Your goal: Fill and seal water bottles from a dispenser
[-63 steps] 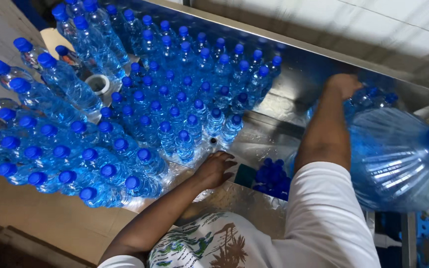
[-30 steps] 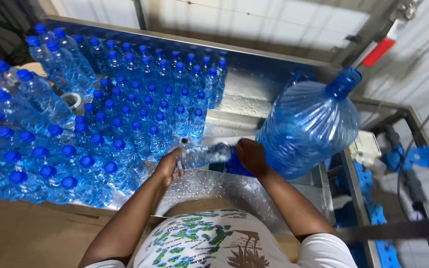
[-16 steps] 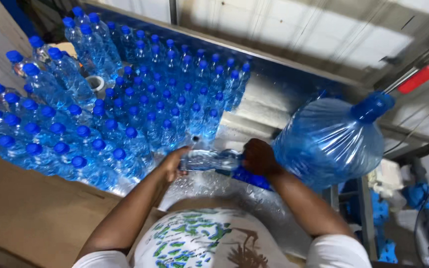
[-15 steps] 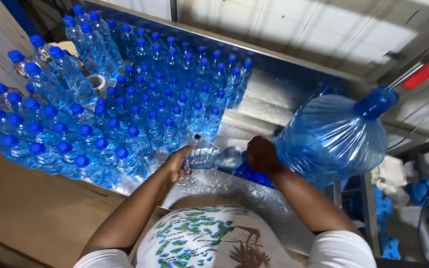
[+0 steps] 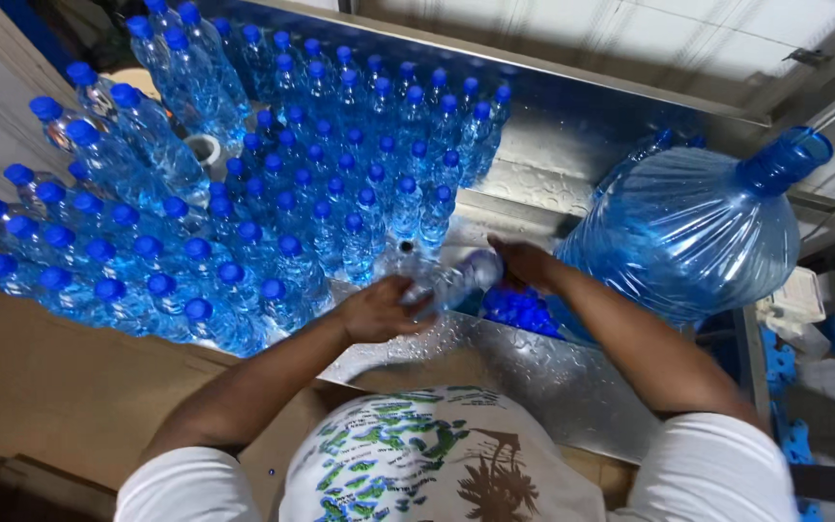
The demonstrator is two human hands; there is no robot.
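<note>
Lying on its side at the frame's centre, a small clear bottle (image 5: pixel 442 282) is held between both hands above a wet metal table (image 5: pixel 533 372). The left hand (image 5: pixel 379 309) is curled about the bottle's lower end, fingers wrapped round it, just left of centre. The right hand (image 5: pixel 524 263) is closed at the bottle's other end, right of centre; whether a cap sits under those fingers cannot be told. The bottle is blurred, so its fill level is not readable.

Just below the right hand, a heap of loose blue caps (image 5: pixel 519 311) is seen on the table. A large blue water jug (image 5: pixel 688 232) is tilted at the right of the frame, neck toward the upper right corner, near the right forearm.

The upper left and left of the frame are filled with upright capped bottles (image 5: pixel 244 232) in close rows, the nearest ones just beside the left hand. A roll of tape (image 5: pixel 207 150) is lodged among them at upper left. Cardboard (image 5: pixel 60 387) is seen at lower left.
</note>
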